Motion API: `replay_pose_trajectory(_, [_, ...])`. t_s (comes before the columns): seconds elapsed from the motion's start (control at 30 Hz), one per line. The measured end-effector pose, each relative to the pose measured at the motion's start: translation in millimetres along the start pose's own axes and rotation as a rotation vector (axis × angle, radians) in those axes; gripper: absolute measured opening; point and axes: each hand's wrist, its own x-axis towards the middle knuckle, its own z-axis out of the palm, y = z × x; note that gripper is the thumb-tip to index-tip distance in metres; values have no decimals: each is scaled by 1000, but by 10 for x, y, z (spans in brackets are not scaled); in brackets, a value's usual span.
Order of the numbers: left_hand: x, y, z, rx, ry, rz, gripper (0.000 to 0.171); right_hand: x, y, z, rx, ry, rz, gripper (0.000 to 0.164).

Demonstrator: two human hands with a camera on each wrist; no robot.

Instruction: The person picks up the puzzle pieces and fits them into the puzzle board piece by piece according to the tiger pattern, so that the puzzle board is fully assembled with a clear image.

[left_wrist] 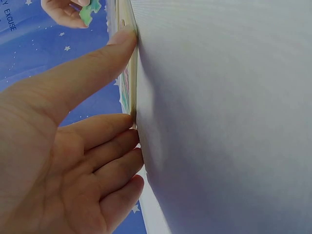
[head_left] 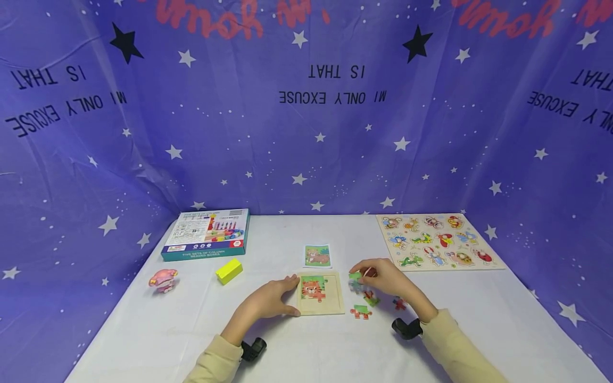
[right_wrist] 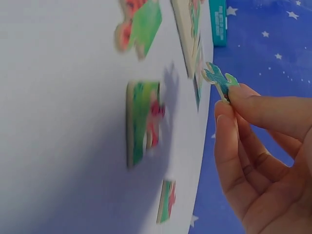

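A wooden puzzle tray (head_left: 336, 304) lies in front of me, with a tiger-face picture (head_left: 312, 289) partly laid in its upper left. Along the tray's left edge, my left hand (head_left: 270, 299) presses with fairly straight fingertips and a spread thumb, and the left wrist view shows that hand (left_wrist: 63, 156) side-on at the rim. To the right of the tray, my right hand (head_left: 387, 277) pinches a green-and-blue puzzle piece (right_wrist: 218, 79) between thumb and fingers, raised above the table. Loose puzzle pieces lie below that hand: one red and green (head_left: 361, 313), another (head_left: 371, 299) beside it.
Under my right wrist sits another small piece (head_left: 399, 304). A picture card (head_left: 317, 256) lies behind the tray. Farther left are a yellow block (head_left: 229, 272), a pink toy figure (head_left: 164, 280) and a boxed game (head_left: 207, 234). An insect peg board (head_left: 438, 242) occupies the back right.
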Motion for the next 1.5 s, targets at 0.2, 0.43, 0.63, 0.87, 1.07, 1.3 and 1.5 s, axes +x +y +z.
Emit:
replay_pose_trajectory(0.2, [7, -3, 1, 3, -1, -1, 84, 89, -68, 107, 34, -6, -11, 22])
replay_pose_trajectory(0.43, [9, -18, 10, 0, -4, 0, 84, 186, -113, 228, 62, -27, -43, 22])
replay_pose_trajectory(0.63, [7, -17, 11, -5, -3, 1, 83, 268, -172, 316, 83, -38, -47, 21])
replay_pose_trajectory(0.87, [-2, -13, 5, -5, -1, 4, 84, 355, -200, 386, 103, -34, -35, 21])
replay_pose_trajectory(1.07, [3, -14, 4, -3, -3, 6, 84, 399, -177, 432, 97, -31, -7, 20])
replay_pose_trajectory(1.3, [13, -12, 4, 3, -2, 1, 84, 435, -194, 465, 62, 10, 56, 19])
replay_pose_trajectory(1.5, [15, -13, 5, 2, -6, -2, 84, 455, -216, 488, 37, -3, 98, 20])
